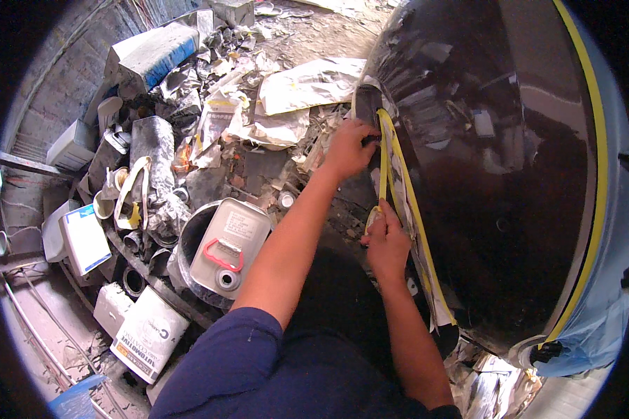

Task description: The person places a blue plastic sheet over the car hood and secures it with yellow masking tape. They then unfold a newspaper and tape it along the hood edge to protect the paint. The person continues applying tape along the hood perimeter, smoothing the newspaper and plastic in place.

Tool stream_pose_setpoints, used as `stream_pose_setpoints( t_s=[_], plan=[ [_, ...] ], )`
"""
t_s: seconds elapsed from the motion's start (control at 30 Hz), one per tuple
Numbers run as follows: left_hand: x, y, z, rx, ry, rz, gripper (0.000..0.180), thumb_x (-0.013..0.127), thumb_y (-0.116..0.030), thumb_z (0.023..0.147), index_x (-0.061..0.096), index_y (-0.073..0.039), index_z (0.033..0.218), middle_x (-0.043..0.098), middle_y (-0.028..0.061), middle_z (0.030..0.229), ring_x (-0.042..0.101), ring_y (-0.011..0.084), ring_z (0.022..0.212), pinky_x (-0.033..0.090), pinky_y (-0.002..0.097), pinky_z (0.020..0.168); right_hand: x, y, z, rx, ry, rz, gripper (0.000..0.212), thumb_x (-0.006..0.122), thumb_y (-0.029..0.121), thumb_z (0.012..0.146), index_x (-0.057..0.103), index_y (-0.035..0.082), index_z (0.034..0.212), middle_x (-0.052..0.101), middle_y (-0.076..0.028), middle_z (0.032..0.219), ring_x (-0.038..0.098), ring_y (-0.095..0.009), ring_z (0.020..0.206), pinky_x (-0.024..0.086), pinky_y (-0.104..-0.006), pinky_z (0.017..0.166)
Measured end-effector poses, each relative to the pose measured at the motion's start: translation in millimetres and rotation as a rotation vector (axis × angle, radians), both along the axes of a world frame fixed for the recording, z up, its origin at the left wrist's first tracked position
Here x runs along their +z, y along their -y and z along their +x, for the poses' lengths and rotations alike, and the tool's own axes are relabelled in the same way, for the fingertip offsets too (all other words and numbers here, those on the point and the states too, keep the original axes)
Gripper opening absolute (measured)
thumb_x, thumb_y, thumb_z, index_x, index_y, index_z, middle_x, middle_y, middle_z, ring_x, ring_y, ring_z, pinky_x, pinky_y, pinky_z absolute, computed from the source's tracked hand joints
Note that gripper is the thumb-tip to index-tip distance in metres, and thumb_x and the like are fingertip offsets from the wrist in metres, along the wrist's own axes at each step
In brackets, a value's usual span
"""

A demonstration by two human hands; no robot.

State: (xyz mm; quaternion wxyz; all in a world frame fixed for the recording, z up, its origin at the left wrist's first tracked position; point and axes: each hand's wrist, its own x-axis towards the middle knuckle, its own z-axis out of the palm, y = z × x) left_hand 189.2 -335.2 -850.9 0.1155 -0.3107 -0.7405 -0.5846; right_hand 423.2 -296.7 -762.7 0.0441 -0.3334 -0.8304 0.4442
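Observation:
A dark, glossy curved vehicle panel [489, 181] fills the right side, with masking paper [400, 174] and yellow tape [414, 209] along its left edge. My right hand [388, 244] is closed on a roll of masking tape [374, 218], and a narrow yellow strip runs up from it to the top of that edge. Farther up, my left hand [351, 148] is curled at the panel's edge, fingertips against the strip. Exactly what those fingers pinch is hidden.
On my left stand a metal can with a red handle [230, 248] in a dark bucket [189, 241], a white can [150, 335] and boxes [154, 59]. Crumpled paper [311, 87] and debris litter the floor. Blue plastic sheeting [608, 293] hangs beyond the panel.

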Motion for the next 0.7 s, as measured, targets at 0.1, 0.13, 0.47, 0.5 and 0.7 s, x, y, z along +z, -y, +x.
stream_pose_setpoints(
  t_s=[0.1,0.13,0.47,0.5,0.7],
  plan=[
    [-1.4,-3.7,24.3,0.07,-0.007,0.043,0.026,0.085,-0.009,0.084,0.083,-0.008,0.109,0.072,0.0153,0.109,0.066,0.0401,0.11,0.055,0.0504,0.094,7.8,1.8,3.6,-0.069,-0.082,-0.082,0.043,0.055,0.018,0.117,0.06,0.006,0.158,0.072,-0.011,0.087,0.073,-0.017,0.07,0.064,-0.0364,0.071],
    [-0.1,-6.2,30.1,0.098,0.01,0.043,0.025,0.085,-0.009,0.084,0.082,-0.008,0.108,0.073,0.0149,0.109,0.067,0.0398,0.11,0.056,0.05,0.094,9.0,1.4,4.3,-0.088,-0.12,-0.107,0.042,0.055,0.018,0.118,0.061,0.006,0.158,0.071,-0.009,0.087,0.072,-0.016,0.071,0.064,-0.0358,0.071],
    [-0.3,-20.9,15.0,0.065,0.327,-0.13,0.02,0.082,-0.016,0.091,0.081,-0.003,0.107,0.077,0.0214,0.106,0.074,0.0426,0.102,0.059,0.0511,0.092,34.3,-10.2,-6.4,-0.19,-0.365,-0.329,0.04,0.053,0.02,0.12,0.064,-0.002,0.151,0.063,-0.002,0.083,0.063,-0.01,0.071,0.058,-0.031,0.069],
    [1.8,-20.8,12.4,0.056,0.321,-0.156,0.02,0.081,-0.017,0.092,0.08,-0.002,0.106,0.077,0.0222,0.106,0.074,0.0431,0.102,0.059,0.0521,0.091,34.1,-11.2,-6.5,-0.197,-0.367,-0.322,0.04,0.053,0.02,0.12,0.065,-0.001,0.151,0.063,-0.002,0.083,0.063,-0.01,0.071,0.057,-0.0307,0.069],
    [19.2,-14.4,-0.8,-0.078,0.059,-0.237,0.012,0.071,-0.011,0.096,0.074,0.0,0.097,0.072,0.0248,0.105,0.066,0.0493,0.105,0.054,0.0568,0.092,27.4,-14.0,-5.1,-0.22,-0.365,-0.323,0.038,0.054,0.017,0.119,0.065,0.001,0.151,0.063,-0.001,0.083,0.062,-0.01,0.07,0.059,-0.0309,0.07]
  ],
)
